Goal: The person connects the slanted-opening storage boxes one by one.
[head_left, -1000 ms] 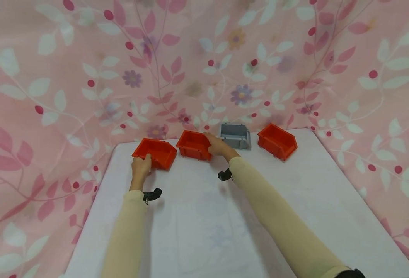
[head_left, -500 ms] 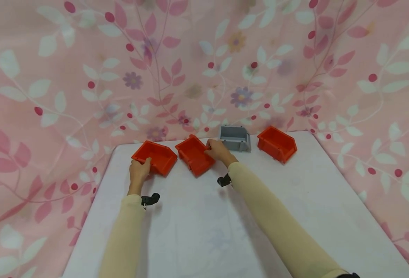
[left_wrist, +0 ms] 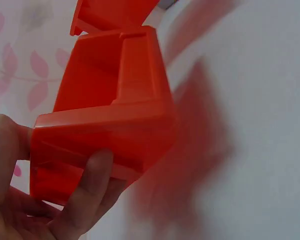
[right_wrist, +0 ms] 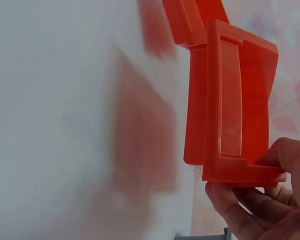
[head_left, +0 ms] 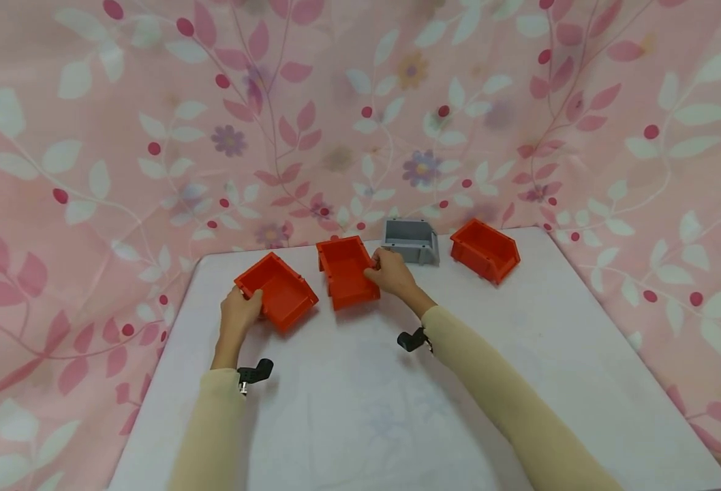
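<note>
Left hand (head_left: 238, 315) pinching one red bin (head_left: 279, 294) by its wall; right hand (head_left: 392, 274) likewise gripping a second red bin (head_left: 347, 270) — both above the table (head_left: 342, 395).

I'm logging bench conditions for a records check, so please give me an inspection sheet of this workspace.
Surface: white tabletop, with blurry reddish patches beside the held bins in both wrist views.
Job's things: left red bin and middle red bin, both held, no contents seen.
Clutter: no loose oddments seen; grey bin and right-hand red bin sit near the back edge, neither held.
Grips: left grip holds the left red bin's left side; right grip holds the middle one's right side, thumb over its rim.
Cables: nothing seen.
Surroundings: pink floral backdrop behind and at both sides.
</note>
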Motion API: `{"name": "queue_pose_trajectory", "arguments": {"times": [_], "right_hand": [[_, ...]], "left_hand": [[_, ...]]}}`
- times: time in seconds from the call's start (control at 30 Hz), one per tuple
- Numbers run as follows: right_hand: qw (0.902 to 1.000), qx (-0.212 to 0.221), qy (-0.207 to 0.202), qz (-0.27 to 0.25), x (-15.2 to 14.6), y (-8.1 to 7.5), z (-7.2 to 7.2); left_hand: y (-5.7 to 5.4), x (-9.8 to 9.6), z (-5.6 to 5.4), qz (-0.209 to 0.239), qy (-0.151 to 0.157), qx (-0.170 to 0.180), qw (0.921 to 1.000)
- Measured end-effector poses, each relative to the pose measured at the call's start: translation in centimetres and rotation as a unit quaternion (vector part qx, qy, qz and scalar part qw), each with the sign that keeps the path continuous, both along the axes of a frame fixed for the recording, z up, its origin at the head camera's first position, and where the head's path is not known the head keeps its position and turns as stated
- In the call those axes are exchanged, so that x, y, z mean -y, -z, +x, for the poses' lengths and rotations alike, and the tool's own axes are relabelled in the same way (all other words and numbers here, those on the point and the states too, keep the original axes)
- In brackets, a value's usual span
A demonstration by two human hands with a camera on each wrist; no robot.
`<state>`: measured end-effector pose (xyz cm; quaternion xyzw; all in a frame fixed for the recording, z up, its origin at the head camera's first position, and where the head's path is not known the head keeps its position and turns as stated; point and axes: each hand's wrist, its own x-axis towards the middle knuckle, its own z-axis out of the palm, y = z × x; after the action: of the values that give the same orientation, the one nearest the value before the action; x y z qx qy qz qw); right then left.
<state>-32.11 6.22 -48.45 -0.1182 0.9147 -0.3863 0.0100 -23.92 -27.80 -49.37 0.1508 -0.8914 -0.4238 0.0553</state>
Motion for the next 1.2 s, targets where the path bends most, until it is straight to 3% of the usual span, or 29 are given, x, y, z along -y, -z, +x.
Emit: {"name": "queue_pose_trajectory", "arguments": {"times": [0.27, 0.5, 0.77, 0.93, 1.07, 1.2], "right_hand": [[0.9990, -0.009, 0.018, -0.040, -4.3, 0.0, 5.5], [0.9982, 0.023, 0.045, -0.032, -7.6, 1.3, 9.1], [0.9963, 0.016, 0.079, -0.028, -9.9, 2.6, 11.8], [0.9949, 0.013, 0.098, -0.022, -10.7, 3.3, 13.0], [0.9945, 0.025, 0.100, -0.018, -10.7, 3.6, 13.3], [0.9940, 0.037, 0.102, 0.005, -10.5, 3.5, 13.1]], "left_hand": [[-0.6, -2.5, 2.5, 0.036, 0.064, 0.017, 0.9971], [0.0, -5.1, 4.0, 0.059, 0.113, 0.018, 0.9916], [1.9, -7.3, 5.8, 0.074, 0.123, 0.025, 0.9893], [2.4, -8.4, 6.5, 0.072, 0.132, 0.033, 0.9880], [2.7, -8.8, 6.9, 0.032, 0.131, 0.025, 0.9906], [3.3, -8.8, 7.2, -0.022, 0.128, -0.009, 0.9915]]}}
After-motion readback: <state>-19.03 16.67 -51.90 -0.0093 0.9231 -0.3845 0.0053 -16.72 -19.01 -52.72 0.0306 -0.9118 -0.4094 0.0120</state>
